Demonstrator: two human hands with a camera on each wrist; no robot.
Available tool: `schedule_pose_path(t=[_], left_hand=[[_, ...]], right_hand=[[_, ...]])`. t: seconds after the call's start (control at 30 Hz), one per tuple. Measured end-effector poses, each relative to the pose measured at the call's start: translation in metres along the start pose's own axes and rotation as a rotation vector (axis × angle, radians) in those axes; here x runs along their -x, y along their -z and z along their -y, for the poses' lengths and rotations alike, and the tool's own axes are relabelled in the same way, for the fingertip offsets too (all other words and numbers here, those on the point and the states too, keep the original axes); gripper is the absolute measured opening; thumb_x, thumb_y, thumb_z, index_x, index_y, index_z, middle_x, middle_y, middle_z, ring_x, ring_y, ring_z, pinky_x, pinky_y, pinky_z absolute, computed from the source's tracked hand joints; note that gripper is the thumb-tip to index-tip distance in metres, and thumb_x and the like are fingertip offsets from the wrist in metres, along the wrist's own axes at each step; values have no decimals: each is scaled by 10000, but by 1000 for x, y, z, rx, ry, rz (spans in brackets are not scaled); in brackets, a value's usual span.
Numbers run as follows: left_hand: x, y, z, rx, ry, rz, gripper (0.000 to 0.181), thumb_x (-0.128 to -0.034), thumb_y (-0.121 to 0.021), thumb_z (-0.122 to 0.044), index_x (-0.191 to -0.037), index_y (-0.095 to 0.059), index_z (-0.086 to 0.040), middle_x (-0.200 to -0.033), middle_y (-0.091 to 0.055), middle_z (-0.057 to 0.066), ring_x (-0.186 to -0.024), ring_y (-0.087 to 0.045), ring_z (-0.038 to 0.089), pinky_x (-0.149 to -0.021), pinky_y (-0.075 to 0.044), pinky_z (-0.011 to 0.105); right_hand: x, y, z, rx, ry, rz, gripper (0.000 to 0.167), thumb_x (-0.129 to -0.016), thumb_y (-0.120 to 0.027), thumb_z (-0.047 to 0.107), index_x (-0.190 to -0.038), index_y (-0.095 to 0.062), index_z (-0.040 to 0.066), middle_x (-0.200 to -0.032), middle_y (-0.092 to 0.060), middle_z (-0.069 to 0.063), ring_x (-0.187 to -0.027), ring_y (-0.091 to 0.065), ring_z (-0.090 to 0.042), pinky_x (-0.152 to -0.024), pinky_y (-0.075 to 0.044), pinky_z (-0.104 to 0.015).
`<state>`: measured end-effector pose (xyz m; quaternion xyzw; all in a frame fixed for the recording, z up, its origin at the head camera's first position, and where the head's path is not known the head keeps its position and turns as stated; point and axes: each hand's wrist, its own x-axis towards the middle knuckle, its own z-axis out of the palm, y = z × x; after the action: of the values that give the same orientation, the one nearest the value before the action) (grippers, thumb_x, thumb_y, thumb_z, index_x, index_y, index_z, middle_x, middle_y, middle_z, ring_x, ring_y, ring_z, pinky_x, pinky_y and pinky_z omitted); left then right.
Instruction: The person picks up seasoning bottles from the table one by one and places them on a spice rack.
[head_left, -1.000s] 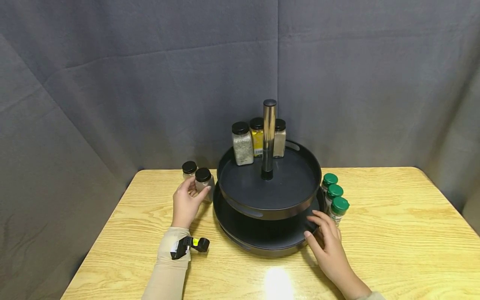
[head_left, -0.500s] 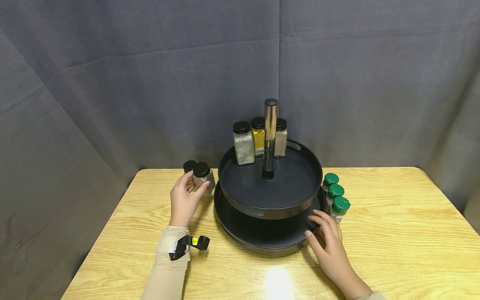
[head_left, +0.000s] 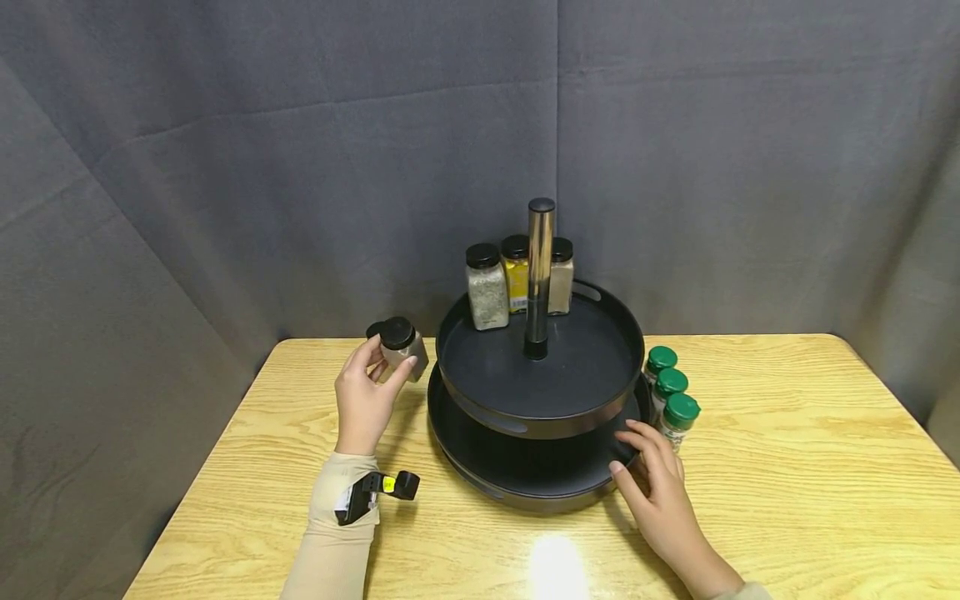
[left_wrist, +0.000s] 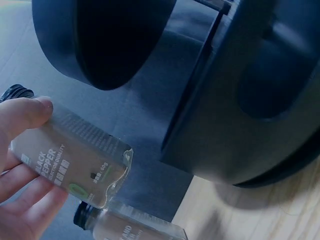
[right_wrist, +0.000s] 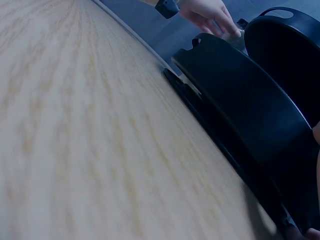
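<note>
Left hand [head_left: 365, 407]: a black-lidded pepper jar [head_left: 406, 358] is pinched between thumb and fingers, the thumb being laid near the lid and the fingers being set against the opposite side. Clock directions are referred to the head view, with the post [head_left: 538, 275] of the round stand as centre. The pepper jar is held at 9 o'clock, just beside the stand, apparently raised from the table [head_left: 787, 467]. Right hand [head_left: 660, 493]: seen between 4 and 5 o'clock at the lower tier [head_left: 517, 467], with thumb and fingers parted; whether the rim is touched cannot be told.

Progress: the loading is judged to be partly done. Three jars [head_left: 517, 287] are stood on the upper tier [head_left: 585, 367], from 10 to 1 o'clock. The pepper jar and a second jar [left_wrist: 135, 225], both off the stand, are judged to be left. Green-capped bottles [head_left: 670, 382] are grouped between 3 and 4 o'clock; their bases are hidden.

Orientation: the pepper jar is tilted, its long axis being directed from lid at about 10 o'clock to base at about 4 o'clock.
</note>
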<state>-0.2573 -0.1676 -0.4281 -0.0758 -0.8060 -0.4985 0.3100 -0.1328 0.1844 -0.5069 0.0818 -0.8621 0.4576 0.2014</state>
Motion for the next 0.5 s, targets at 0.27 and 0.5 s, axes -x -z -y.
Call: schedule_pose_path(t=[0.27,0.5], left_hand=[[-2,2,-7,-11,-34,-21,467,-815,-845,-45,-1230,-660,63,-1101,-657,231,-1015,-656,353,-912,-570,437],[-3,3,-12,6,-77,-45,447,-814,-845,-39,-1214,-669,57,-1085,-658,224,-1006,-655,355,-904,-571,438]], right_hand=[[0,0,1,4,-8,4,331,-1009,-602,109,-1327,-574,19,-1510,-397,-141,-1300,-315,-305,-928,-306,-64],[1,0,0,1,-10,4,330,-1007,-607,107,-1326,-577,24,-1512,-396,-119,-1300,-312,-298,-932,-285,-26]])
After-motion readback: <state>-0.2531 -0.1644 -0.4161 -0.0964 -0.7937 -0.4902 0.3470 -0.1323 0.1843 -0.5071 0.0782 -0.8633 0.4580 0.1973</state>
